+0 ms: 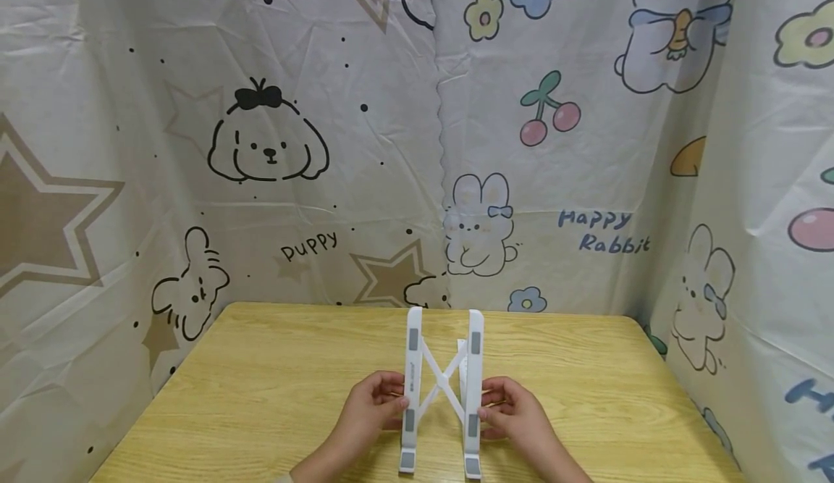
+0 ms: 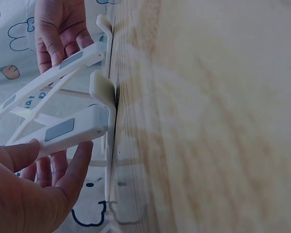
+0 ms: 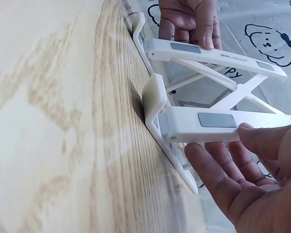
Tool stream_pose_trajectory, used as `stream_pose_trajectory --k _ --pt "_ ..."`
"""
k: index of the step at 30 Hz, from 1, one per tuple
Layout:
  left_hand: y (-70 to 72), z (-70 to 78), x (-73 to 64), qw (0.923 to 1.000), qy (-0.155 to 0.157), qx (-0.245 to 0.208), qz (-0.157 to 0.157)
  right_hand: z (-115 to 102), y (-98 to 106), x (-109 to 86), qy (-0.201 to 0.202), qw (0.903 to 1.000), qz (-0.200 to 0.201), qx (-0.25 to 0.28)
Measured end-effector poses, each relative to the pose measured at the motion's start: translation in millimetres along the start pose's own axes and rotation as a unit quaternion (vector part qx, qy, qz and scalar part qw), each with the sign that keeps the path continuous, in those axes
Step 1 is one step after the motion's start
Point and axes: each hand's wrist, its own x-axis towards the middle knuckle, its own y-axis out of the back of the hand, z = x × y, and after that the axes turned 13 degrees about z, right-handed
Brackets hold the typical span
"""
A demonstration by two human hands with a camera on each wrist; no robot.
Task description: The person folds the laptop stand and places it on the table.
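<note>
Probably light, stiff and a little slick, the white stand [image 1: 443, 380] sat on the surface [image 1: 274, 381] between my left fingers [image 2: 80, 165] and right fingers [image 3: 203, 167], which pinched its side rails [image 1: 475, 378], seemingly the best hold, clear of the crossed struts [image 1: 433, 359].

Left cloth [image 1: 384, 193]: black "PUPPY"
Right cloth [image 1: 593, 171]: blue "Happy Rabbit"; edge-cut blue "H"
White stand's left bar [image 1: 412, 374]: print too small to read

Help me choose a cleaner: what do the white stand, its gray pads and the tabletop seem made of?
White stand: probably plastic, smooth satin with rounded, molded-looking edges; painted metal possible.
Gray pads: perhaps rubber or silicone, flat and dull.
Tabletop: wood or wood-look laminate, smooth-looking, with visible grain.
</note>
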Motion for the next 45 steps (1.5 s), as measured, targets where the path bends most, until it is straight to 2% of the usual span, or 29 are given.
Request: stream_pose_trajectory --k 5,10,23,30,36,41,45 --pt "-0.7 0.9 1.1 1.0000 -0.002 0.008 -0.001 0.6 -2.7 -1.5 -0.001 1.0000 0.001 0.003" --pt "0.3 0.2 1.9 0.9997 -0.016 0.019 -0.008 1.6 -6.1 -5.4 0.002 0.9999 0.008 -0.011" --pt "-1.6 6.0 2.8 0.9983 -0.025 0.050 -0.017 -6.2 -13.6 -11.0 0.008 0.9982 0.031 -0.051" --pt "-1.5 4.9 4.6 0.9981 -0.031 0.052 -0.013 -8.0 -14.6 -10.6 0.003 0.9982 0.033 -0.050" --pt "0.7 7.0 5.5 0.9966 -0.038 0.069 -0.022 -5.6 -14.4 -10.3 0.002 0.9984 0.035 -0.044" --pt "-0.1 7.7 3.6 0.9969 -0.025 0.071 -0.023 -3.9 -13.2 -9.3 0.004 0.9981 0.032 -0.052" --pt "-1.8 8.7 2.6 0.9979 0.006 0.062 -0.018 -3.5 -12.4 -8.6 0.006 0.9980 0.031 -0.055"
